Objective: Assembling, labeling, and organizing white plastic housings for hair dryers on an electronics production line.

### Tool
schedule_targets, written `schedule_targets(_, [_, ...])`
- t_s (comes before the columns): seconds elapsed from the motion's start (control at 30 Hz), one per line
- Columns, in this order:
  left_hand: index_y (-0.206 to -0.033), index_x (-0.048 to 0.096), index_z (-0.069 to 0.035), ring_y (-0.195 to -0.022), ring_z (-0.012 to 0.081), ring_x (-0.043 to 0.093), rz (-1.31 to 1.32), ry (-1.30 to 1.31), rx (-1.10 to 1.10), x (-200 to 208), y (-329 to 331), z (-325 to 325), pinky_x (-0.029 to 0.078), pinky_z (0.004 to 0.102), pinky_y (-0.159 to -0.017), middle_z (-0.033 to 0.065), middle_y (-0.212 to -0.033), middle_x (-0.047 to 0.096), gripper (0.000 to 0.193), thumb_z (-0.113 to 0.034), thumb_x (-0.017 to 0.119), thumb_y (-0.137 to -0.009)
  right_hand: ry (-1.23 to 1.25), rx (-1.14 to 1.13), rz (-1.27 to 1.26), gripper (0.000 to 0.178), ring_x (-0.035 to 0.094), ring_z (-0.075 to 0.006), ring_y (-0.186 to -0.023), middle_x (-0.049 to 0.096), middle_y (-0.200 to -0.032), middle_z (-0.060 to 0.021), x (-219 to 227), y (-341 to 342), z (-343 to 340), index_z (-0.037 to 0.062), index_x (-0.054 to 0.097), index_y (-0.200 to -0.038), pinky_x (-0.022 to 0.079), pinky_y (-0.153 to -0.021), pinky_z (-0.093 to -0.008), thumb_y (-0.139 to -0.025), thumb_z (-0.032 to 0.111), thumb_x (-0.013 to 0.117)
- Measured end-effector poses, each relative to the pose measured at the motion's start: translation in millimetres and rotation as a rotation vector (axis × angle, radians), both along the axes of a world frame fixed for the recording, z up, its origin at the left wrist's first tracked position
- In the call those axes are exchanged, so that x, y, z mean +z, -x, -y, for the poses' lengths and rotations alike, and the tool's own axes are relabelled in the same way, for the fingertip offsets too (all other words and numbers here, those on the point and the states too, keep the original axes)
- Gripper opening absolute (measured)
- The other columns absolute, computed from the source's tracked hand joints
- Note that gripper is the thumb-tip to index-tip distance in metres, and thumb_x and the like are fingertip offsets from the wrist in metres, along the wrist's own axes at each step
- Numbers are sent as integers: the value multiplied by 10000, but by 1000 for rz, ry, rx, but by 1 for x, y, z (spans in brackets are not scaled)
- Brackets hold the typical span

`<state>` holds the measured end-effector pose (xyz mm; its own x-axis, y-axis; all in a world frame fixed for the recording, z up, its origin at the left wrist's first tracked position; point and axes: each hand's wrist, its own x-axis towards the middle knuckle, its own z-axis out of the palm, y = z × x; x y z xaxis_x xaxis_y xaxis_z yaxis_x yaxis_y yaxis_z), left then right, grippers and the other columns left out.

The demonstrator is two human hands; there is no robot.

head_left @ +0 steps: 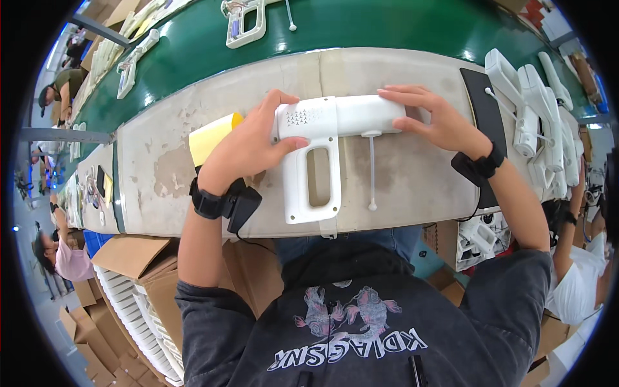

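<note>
A white plastic handheld device (371,115) lies on the worktable in front of me. It has a thick barrel, a closed loop handle and a patch of small vent slots at the barrel's left end. A thin white rod (372,171) with a ball tip points from the barrel's underside toward me. My left hand (255,138) grips the barrel's left end, thumb near the top of the handle. At the other end, my right hand (442,119) holds the barrel between thumb and fingers. Beside my left wrist is a yellow pad (211,137), partly hidden by the hand.
A green conveyor belt (361,29) runs along the far side, carrying an opened white device (246,22). More white devices (532,109) are piled at the right beside a black mat (480,103). Cardboard boxes (132,255) stand at lower left. Other people work at both sides.
</note>
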<state>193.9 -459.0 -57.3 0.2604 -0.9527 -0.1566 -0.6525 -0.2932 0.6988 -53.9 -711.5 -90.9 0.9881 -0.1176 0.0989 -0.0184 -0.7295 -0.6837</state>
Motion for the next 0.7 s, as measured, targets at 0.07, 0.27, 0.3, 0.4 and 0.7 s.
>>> schedule_targets(0.07, [-1444, 460, -56, -1191, 410, 583, -6, -82, -47, 4, -2, 10, 470, 437, -1024, 227, -1281, 607, 714, -270, 799, -852, 38, -26, -38, 561, 558, -305, -1246, 577, -1426, -128, 7, 6, 4, 73, 543, -1444, 419, -1094, -393, -926, 190, 725])
schedule_targets(0.27, [-1521, 364, -57, -1242, 315, 574, -60, -4, -180, -8, -14, 10, 440, 404, -1071, 198, -1332, 570, 888, -218, 837, -787, -292, -25, -94, 592, 616, -176, -1041, 579, -1108, -102, -2, 6, 0, 43, 424, -1318, 514, -845, -333, -898, 231, 796])
schedule_targets(0.3, [-1522, 352, -70, -1201, 281, 562, -257, 67, -105, -6, -5, 4, 433, 384, -1065, 160, -1276, 558, 932, -174, 857, -745, -516, -74, -144, 606, 617, -165, -1050, 561, -1177, -120, 2, 14, -5, 39, 403, -1322, 527, -876, -318, -900, 220, 798])
schedule_targets(0.4, [-1491, 373, -68, -1218, 253, 516, -276, 222, -67, 19, 24, -8, 401, 369, -1080, 126, -1278, 515, 934, -137, 869, -703, -745, -79, -105, 676, 571, -160, -1183, 535, -1301, -101, 26, 52, -24, 31, 406, -1425, 505, -990, -314, -898, 195, 796])
schedule_targets(0.7, [-1526, 403, -84, -1394, 257, 450, -12, 571, 37, 39, 27, 30, 398, 411, -1101, 83, -1570, 426, 613, -328, 614, -1004, -1025, -561, 405, 516, 598, -248, -1228, 588, -1373, -143, 65, 203, 2, -15, 499, -1410, 507, -1013, -415, -968, 193, 666])
